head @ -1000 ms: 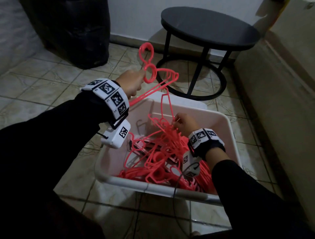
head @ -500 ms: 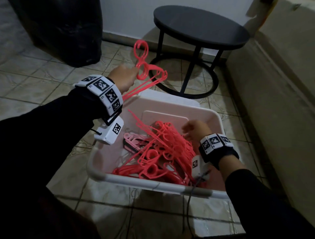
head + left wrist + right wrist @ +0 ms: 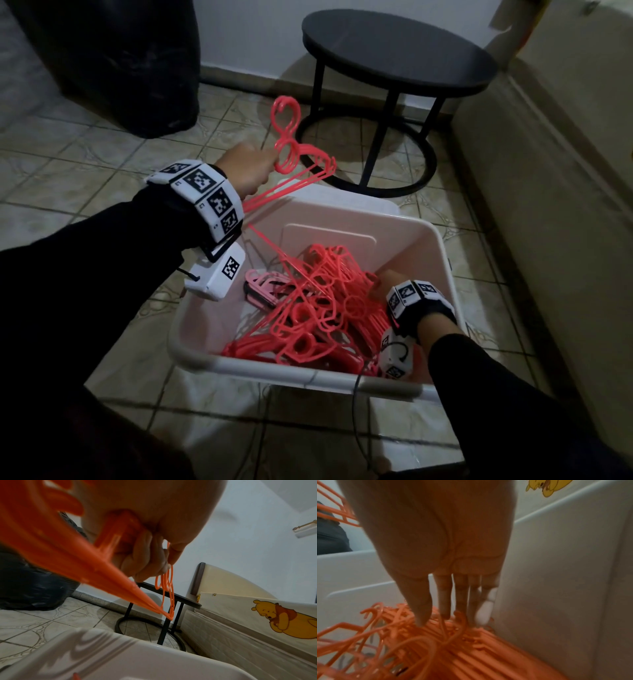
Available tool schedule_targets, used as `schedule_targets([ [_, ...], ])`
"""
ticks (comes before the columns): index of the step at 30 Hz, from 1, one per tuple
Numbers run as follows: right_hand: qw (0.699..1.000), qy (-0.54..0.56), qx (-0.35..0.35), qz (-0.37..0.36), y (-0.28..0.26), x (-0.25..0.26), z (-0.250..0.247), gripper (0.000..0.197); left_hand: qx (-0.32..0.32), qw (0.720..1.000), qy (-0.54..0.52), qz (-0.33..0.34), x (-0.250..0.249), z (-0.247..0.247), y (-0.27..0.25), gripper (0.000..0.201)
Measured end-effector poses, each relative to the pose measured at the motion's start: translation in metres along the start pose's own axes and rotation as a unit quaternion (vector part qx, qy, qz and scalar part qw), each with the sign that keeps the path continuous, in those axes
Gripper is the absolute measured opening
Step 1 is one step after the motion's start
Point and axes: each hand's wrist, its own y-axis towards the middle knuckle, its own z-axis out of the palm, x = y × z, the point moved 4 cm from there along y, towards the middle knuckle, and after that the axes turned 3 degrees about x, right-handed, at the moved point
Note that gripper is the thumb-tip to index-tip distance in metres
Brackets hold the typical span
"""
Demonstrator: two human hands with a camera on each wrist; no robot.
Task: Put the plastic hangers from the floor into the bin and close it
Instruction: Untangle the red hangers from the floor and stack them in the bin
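Above the bin's [image 3: 308,371] far left corner, the left hand [image 3: 245,171] grips hangers [image 3: 294,171], long bars slanting down into it; right hand [image 3: 380,284] presses the pile [image 3: 322,308], fingers straight.

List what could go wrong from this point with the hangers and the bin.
1. The bunch of hangers gripped in the left hand sits above the bin's far rim; dropped from there, some could land on the floor.
2. The tangled pile sits high, so hooks may snag and hinder closing.
3. The right hand presses into the pile with straight fingers; hooks could catch them.
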Motion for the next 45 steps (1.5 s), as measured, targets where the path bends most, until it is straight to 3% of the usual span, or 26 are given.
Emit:
schedule_targets([
  [2, 1.0, 0.012, 0.01, -0.015, -0.023, 0.015, -0.007, 0.003, 0.002, 1.0, 0.007, 0.0, 0.002, 0.001, 0.001, 0.024],
  [8, 0.998, 0.052, 0.032, -0.024, -0.034, 0.028, -0.02, 0.023, 0.004, 1.0, 0.019, -0.002, 0.007, 0.0, 0.0, 0.023],
  [12, 0.999, -0.012, -0.028, -0.045, -0.049, 0.038, -0.023, 0.036, 0.0, 1.0, 0.021, -0.005, 0.006, -0.001, 0.0, 0.025],
  [17, 0.994, -0.041, -0.091, -0.053, -0.051, 0.078, -0.03, 0.03, 0.009, 1.0, 0.011, -0.004, 0.002, 0.0, -0.001, 0.024],
  [22, 0.996, -0.002, 0.003, -0.084, -0.043, 0.103, -0.006, 0.038, 0.014, 1.0, 0.008, 0.004, 0.001, 0.002, 0.0, 0.03],
  [25, 0.998, 0.004, 0.005, -0.061, -0.041, 0.1, 0.001, 0.027, 0.018, 1.0, 0.018, 0.006, 0.004, 0.001, 0.001, 0.028],
  [29, 0.992, 0.122, 0.035, -0.015, -0.048, 0.099, -0.023, 0.044, 0.024, 0.997, 0.068, 0.015, 0.01, 0.0, 0.004, 0.03],
  [31, 0.987, 0.156, 0.021, -0.021, -0.051, 0.095, -0.038, 0.034, 0.028, 0.993, 0.114, 0.013, 0.014, 0.001, 0.006, 0.031],
  [33, 0.984, 0.175, 0.022, -0.031, -0.056, 0.087, -0.051, 0.017, 0.028, 0.987, 0.157, -0.002, 0.02, 0.001, 0.008, 0.034],
  [42, 0.914, 0.359, 0.111, -0.152, -0.084, 0.061, -0.07, 0.016, 0.004, 0.97, 0.243, 0.025, 0.031, 0.005, 0.012, 0.05],
  [45, 0.925, 0.306, 0.067, -0.213, -0.094, 0.062, -0.084, 0.011, 0.034, 0.982, 0.185, 0.022, 0.039, 0.01, 0.017, 0.048],
])
